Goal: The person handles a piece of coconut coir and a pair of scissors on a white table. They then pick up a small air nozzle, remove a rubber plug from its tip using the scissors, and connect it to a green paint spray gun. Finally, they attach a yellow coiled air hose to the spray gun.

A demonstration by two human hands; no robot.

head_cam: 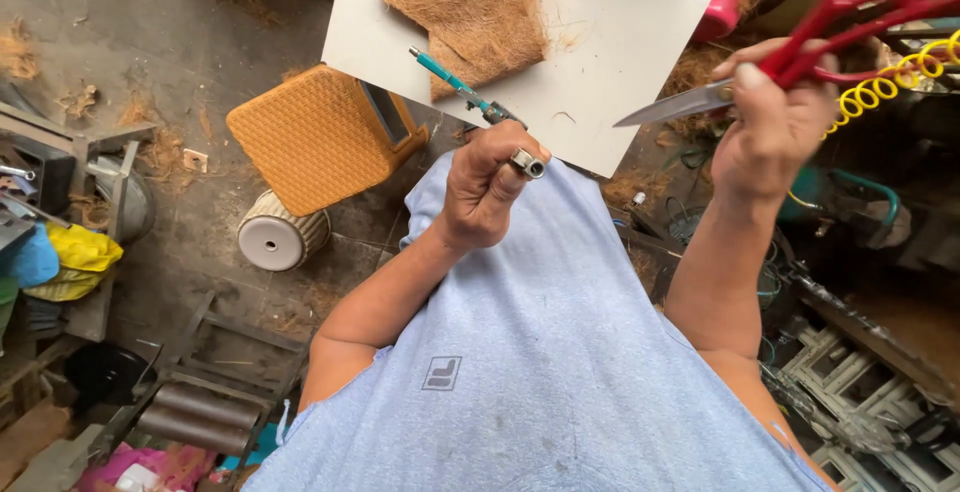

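The left hand (487, 184), curled into a fist at frame centre, grips a slim teal-handled metal tool (455, 83) pointing up-left toward the brown coir fibre mat (470, 12) on the white board (640, 42). The right hand (770, 122), raised at upper right, clasps red-handled steel scissors (800, 52), blades together; best kept pointed away while the tool works.

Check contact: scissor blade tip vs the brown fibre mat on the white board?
Apart. Head view: the scissors in the right hand point left with bare white board between the blade tip and the fibre mat.
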